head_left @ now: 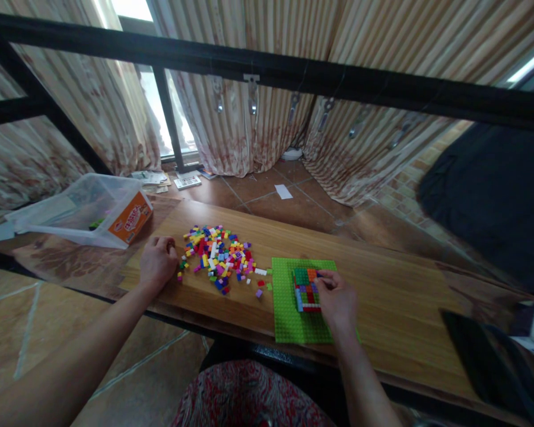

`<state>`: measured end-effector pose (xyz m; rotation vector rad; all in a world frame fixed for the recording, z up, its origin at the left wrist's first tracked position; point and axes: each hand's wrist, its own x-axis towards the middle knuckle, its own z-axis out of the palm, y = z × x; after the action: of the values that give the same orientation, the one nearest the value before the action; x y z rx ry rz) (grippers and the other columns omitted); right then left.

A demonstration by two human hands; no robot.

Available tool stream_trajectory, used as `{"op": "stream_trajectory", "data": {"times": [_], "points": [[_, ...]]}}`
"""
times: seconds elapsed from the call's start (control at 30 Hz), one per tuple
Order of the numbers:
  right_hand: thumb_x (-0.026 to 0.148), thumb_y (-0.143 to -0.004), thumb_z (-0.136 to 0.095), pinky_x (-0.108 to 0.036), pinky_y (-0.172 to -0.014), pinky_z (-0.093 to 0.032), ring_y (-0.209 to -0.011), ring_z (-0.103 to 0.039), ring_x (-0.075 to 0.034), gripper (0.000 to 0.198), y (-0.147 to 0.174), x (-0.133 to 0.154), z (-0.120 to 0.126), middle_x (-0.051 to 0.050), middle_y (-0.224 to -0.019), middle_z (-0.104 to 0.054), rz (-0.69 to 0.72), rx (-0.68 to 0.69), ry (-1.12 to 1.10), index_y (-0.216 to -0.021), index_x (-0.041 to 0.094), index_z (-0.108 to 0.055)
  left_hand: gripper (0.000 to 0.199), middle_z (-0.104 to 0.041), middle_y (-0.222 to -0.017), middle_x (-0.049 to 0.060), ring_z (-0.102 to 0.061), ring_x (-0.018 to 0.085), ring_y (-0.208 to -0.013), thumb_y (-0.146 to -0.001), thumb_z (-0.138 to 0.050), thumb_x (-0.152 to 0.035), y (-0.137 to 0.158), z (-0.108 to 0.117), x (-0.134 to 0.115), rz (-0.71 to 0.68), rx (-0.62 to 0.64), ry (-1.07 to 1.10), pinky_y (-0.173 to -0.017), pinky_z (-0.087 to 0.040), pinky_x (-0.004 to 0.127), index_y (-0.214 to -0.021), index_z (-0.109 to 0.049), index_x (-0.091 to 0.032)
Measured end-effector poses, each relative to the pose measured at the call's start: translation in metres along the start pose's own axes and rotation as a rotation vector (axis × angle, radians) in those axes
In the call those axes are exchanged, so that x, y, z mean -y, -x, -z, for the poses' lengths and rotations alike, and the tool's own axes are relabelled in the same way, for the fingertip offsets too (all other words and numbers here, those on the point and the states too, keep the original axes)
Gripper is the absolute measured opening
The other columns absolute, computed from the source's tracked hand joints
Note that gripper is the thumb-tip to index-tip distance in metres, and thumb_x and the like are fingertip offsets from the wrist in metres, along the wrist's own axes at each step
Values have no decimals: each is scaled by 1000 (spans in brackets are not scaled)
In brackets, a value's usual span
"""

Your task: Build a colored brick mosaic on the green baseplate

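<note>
A multicoloured block of toy building bricks [302,290] stands on the green studded baseplate [287,329]. Over its right side is my right hand [338,296], thumb and fingers pinched on a small dark blue brick [319,274] at the block's upper right corner. Part of the block is hidden under that hand. My left hand [159,261] rests on the wooden board at the left edge of a loose brick pile [222,252], its fingers curled inward. Whatever those fingers may hold is hidden. A few single bricks lie between the pile and the baseplate.
A clear plastic box [89,204] with an orange label lies at the left, a few bricks inside. The wooden board [396,308] extends rightward to a dark flat object [480,356]. Beyond are a black metal rail [187,56], curtains and papers on the tiled floor.
</note>
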<state>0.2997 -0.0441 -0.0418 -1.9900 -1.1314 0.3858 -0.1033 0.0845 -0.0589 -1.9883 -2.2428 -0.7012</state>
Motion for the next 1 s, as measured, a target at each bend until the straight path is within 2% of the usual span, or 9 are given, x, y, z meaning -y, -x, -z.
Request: {"op": "stream_trajectory", "data": {"times": [0.13,0.23,0.33,0.47,0.67,0.8,0.87,0.93,1.0], "points": [[46,-81,-55,-37,-74,-51,-77,-68,-25,36,2,-10,9,-12,-87,-75,27,-45,-28,-97,17,-70,29,-63,-102,13,-60,27,-98,-83,-42,-25,0,0,0,4,8,15,-86,-48,36,-96,-66,-17],[53,-84,-52,-42,-83,-50,-90,-66,-27,46,10,-22,20,-15,-99,-72,143,-127,44,-103,15,-68,28,-63,-102,12,-59,26,-99,-83,-41,-25,1,1,-1,-3,3,18,-87,-48,36,-95,-66,-18],[60,-84,-52,-48,-97,-43,-111,-58,-31,55,24,-36,24,-17,-117,-65,300,-43,180,-112,15,-66,28,-63,-101,11,-59,26,-99,-83,-42,-25,1,1,-1,5,-2,19,-86,-48,35,-94,-66,-18],[66,-85,-49,-50,-98,-42,-116,-54,-32,65,44,-45,18,-19,-124,-61,314,-10,286,-123,14,-60,28,-63,-103,11,-60,25,-99,-83,-42,-25,2,3,-3,16,11,30,-86,-48,35,-95,-66,-18],[69,-86,-45,-50,-93,-42,-109,-56,-34,69,52,-35,8,-22,-118,-63,265,-110,347,-121,12,-61,28,-63,-102,11,-59,25,-97,-84,-41,-24,4,4,-4,16,9,41,-87,-47,36,-95,-66,-18],[66,-87,-45,-51,-94,-41,-112,-54,-36,67,49,-28,11,-24,-120,-61,328,-166,372,-119,11,-63,26,-63,-101,11,-59,25,-98,-84,-43,-23,4,2,-3,22,4,56,-86,-47,36,-94,-67,-18],[60,-90,-46,-51,-95,-40,-114,-53,-35,59,48,-18,11,-23,-123,-60,372,-207,347,-117,12,-65,26,-63,-102,11,-59,25,-98,-84,-43,-23,4,1,-3,27,1,60,-86,-47,36,-94,-67,-18],[52,-92,-47,-48,-96,-41,-112,-55,-32,46,48,-3,6,-18,-119,-62,428,-160,269,-113,15,-68,26,-63,-102,11,-59,25,-98,-84,-43,-23,3,1,-3,27,5,61,-86,-47,35,-94,-67,-18],[44,-94,-46,-43,-94,-42,-106,-57,-27,36,48,17,-5,-13,-111,-67,487,-31,173,-105,19,-70,25,-63,-100,11,-59,25,-96,-85,-43,-22,4,1,-3,25,11,58,-85,-47,35,-93,-67,-17]]}}
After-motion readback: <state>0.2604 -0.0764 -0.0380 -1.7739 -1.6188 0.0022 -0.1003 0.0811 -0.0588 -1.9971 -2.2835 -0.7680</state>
